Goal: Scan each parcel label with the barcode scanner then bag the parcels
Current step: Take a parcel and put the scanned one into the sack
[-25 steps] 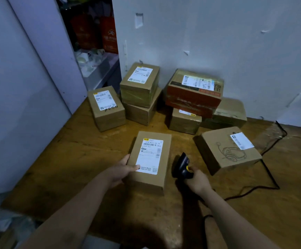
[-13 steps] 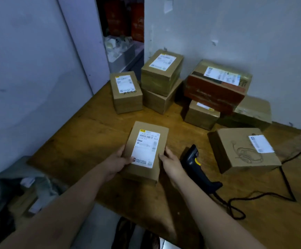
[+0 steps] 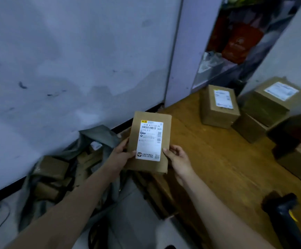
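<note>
Over the desk's left edge: a flat cardboard parcel (image 3: 148, 165) is held by the left hand (image 3: 121, 155) and the right hand (image 3: 179, 160), partly above the desk (image 3: 218, 168) and partly above the floor beside it.
Left hand: grips the parcel's near left side. The thumb lies on the top face at the label's lower left corner, and the fingers are tucked underneath, mostly hidden.
Right hand: grips the near right side. The thumb tip presses on the top face just beside the label's right edge, with the fingers curled under the box.
Parcel between the hands: both hands hold its near half, and the far half sticks out beyond them.
Facing: the white shipping label (image 3: 150, 139) faces up toward the camera, with the barcode at the far end and a small square code at the near end.
Long axis: runs away from the person, roughly along the desk's left edge.
Barcode scanner (image 3: 286, 212): black with a yellow mark, lying on the near right part of the desk, well apart from both hands.
Other parcels: a single labelled box (image 3: 218, 108) stands toward the desk's far end, with a stack of two boxes (image 3: 270, 105) just beside it.
Grey bag (image 3: 99, 137): on the floor left of the desk, against the wall, its mouth open and brown boxes inside.
Shelf (image 3: 239, 44): beyond the desk's far end, holding red packages, blurred.
</note>
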`<state>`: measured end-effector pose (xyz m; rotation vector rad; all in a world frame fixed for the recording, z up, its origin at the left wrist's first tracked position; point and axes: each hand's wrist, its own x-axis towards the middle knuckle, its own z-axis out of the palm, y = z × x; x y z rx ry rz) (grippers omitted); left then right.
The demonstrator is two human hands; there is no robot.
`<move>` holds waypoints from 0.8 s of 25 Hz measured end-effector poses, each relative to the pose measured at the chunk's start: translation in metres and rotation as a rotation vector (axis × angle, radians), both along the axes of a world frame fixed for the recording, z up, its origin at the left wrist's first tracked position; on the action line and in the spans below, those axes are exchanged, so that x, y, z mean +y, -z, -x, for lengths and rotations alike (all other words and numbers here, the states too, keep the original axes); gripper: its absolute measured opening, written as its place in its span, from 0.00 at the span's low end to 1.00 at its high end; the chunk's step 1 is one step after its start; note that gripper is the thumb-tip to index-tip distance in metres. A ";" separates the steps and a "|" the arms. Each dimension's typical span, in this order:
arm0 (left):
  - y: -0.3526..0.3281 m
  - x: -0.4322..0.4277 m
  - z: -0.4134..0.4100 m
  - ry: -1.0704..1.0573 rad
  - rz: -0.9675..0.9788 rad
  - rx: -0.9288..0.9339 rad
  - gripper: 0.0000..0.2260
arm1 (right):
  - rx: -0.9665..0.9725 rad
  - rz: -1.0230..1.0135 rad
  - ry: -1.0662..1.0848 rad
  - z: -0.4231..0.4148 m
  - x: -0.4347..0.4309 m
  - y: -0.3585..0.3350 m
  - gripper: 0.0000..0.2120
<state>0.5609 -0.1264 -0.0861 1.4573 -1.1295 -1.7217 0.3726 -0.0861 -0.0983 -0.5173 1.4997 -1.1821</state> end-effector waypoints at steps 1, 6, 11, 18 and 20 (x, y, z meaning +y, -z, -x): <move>0.006 -0.005 -0.027 -0.049 -0.018 0.025 0.24 | 0.002 -0.005 -0.031 -0.026 -0.013 0.002 0.19; 0.049 -0.016 -0.173 -0.246 -0.193 0.064 0.18 | 0.009 -0.205 -0.318 -0.168 -0.063 0.036 0.22; 0.091 -0.009 -0.282 -0.364 -0.383 -0.009 0.15 | 0.033 -0.435 -0.547 -0.277 -0.077 0.074 0.23; 0.098 -0.039 -0.368 -0.406 -0.246 -0.256 0.18 | 0.050 -0.422 -0.604 -0.382 -0.130 0.068 0.28; 0.102 -0.052 -0.379 -0.336 -0.250 -0.359 0.16 | 0.100 -0.426 -0.644 -0.388 -0.139 0.072 0.26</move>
